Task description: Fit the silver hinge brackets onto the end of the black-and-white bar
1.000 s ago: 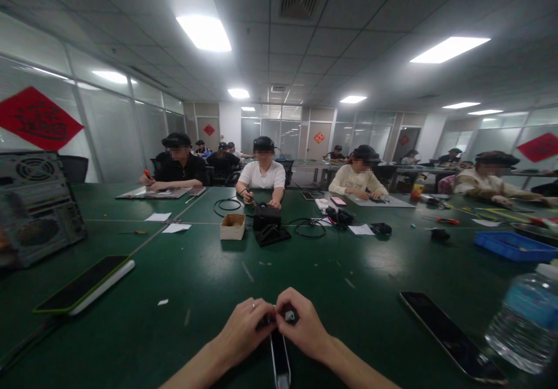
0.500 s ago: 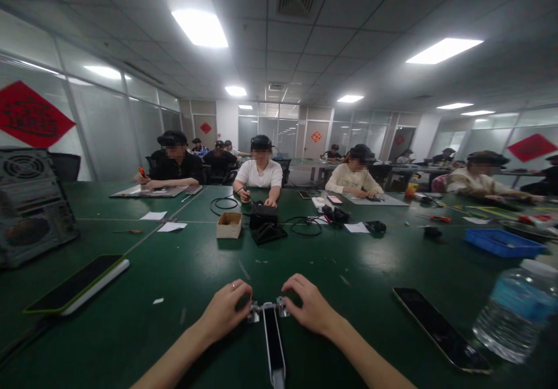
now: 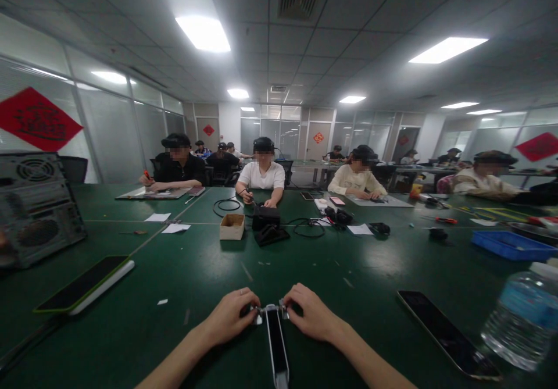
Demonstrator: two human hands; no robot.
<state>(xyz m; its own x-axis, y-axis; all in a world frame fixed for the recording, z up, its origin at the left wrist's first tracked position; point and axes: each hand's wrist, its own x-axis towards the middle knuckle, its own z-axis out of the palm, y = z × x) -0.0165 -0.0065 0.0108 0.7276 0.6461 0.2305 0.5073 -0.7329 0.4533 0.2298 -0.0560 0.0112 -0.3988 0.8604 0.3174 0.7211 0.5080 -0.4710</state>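
A narrow device [image 3: 275, 342] with a white frame and a dark top lies lengthwise on the green table, its far end between my hands. Small shiny metal pieces stick out on both sides of that end. My left hand [image 3: 233, 316] pinches the left metal piece [image 3: 258, 318] between thumb and fingers. On the other side, my right hand [image 3: 311, 313] has its thumb and fingers closed on the right metal piece [image 3: 285, 312]. The fingertips partly cover both pieces, so their exact shape is hard to make out.
To the right lie a phone [image 3: 447, 334] and a water bottle [image 3: 518, 319], with a blue tray [image 3: 512, 245] beyond. A green-edged device [image 3: 82, 284] and a computer case [image 3: 39, 209] stand left. Ahead is a small cardboard box [image 3: 232, 227]; several people sit across the table.
Both hands have lowered slightly, and their fingers have closed onto the metal pieces at the device's sides. The whole view has shifted a little.
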